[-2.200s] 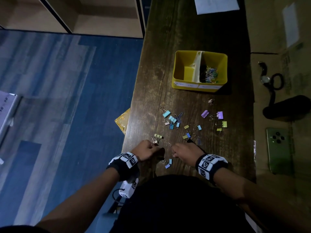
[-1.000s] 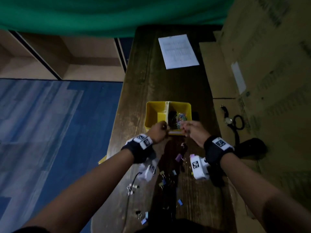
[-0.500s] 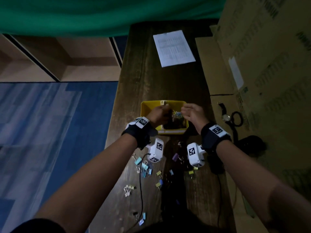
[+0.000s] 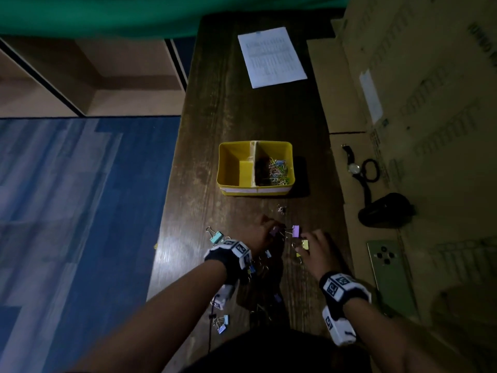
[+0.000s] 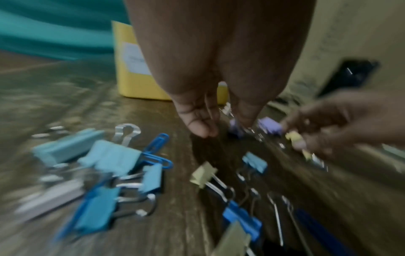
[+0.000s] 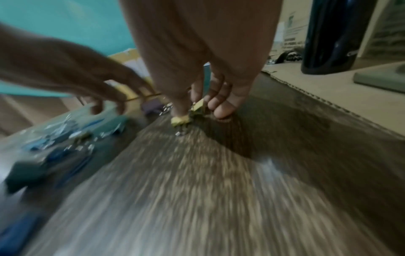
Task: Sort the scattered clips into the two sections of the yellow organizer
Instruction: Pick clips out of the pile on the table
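Observation:
The yellow organizer (image 4: 228, 168) stands mid-table; its right section holds several coloured paper clips (image 4: 278, 170), its left section looks bare. Binder clips (image 5: 109, 159) lie scattered in front of it, with a blue paper clip (image 5: 156, 143) among them. My left hand (image 4: 273, 230) (image 5: 223, 126) points down with thumb and forefinger apart, a fingertip on a purple binder clip (image 5: 235, 128). My right hand (image 4: 305, 247) (image 6: 197, 109) pinches a yellow binder clip (image 6: 198, 106) on the table; a second yellow clip (image 6: 179, 120) lies beside it. Another purple clip (image 4: 295, 230) sits between the hands.
A printed sheet (image 4: 271, 56) lies at the table's far end. Cardboard (image 4: 403, 103) runs along the right side, carrying a watch (image 4: 353, 168), a black object (image 4: 384, 214) and a green phone (image 4: 390, 275). More clips (image 4: 222, 323) lie by the near edge; blue floor is at left.
Both hands have come back from over the organizer to the scattered clips nearer me. The left now touches a purple clip and the right has taken a yellow one.

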Demonstrator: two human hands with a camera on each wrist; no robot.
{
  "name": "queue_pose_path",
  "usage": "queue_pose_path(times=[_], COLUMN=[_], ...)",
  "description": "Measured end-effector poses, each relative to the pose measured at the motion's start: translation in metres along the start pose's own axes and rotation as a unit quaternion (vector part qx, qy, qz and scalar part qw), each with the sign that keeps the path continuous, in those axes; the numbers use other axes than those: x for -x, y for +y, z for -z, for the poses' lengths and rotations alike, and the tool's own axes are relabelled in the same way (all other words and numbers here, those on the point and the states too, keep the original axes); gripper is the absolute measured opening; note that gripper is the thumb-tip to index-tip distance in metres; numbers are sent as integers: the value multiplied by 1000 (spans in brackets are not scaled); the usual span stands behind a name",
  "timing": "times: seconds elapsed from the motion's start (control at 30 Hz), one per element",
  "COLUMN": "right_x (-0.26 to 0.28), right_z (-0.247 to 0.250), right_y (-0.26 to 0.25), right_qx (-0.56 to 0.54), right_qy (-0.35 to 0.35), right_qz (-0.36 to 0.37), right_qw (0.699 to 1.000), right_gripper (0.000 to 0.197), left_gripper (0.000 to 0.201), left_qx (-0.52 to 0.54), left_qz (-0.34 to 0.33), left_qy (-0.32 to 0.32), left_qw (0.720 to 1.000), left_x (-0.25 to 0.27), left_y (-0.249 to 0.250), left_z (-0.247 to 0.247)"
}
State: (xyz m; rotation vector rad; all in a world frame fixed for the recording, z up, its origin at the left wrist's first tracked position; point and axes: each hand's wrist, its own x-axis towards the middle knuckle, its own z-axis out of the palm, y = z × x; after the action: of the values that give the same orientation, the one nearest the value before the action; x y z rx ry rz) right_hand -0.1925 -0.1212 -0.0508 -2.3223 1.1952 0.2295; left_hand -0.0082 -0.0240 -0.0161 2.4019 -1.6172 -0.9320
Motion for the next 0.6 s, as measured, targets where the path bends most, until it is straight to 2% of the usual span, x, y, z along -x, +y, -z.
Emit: queue_pose_path(times=[0.13, 0.3, 0.4, 0.5, 0.6], right_x=[8, 5, -2, -14, -27], right_z=[5, 20, 29, 37, 46], right_y=[-2, -4, -8, -9, -13], right_qx=[14, 35, -19, -97, -151], right_qy=[30, 34, -11, -49, -33], right_qz=[0, -1, 3, -19, -41], right_qw=[999, 999, 1000, 994, 987], right_gripper=[19, 30, 38, 48, 32], left_gripper=[49, 44, 40, 42, 40], left_qx=[-65, -37, -10, 31, 92], left_qz=[-26, 2, 19, 37, 68], left_qy=[-40, -46, -45, -16, 16], left_qw=[997, 998, 999, 999, 993], left_x=[-13, -23, -24, -29, -39], left_y=[17, 14, 16, 14, 10], left_z=[-11, -16, -6, 12, 25])
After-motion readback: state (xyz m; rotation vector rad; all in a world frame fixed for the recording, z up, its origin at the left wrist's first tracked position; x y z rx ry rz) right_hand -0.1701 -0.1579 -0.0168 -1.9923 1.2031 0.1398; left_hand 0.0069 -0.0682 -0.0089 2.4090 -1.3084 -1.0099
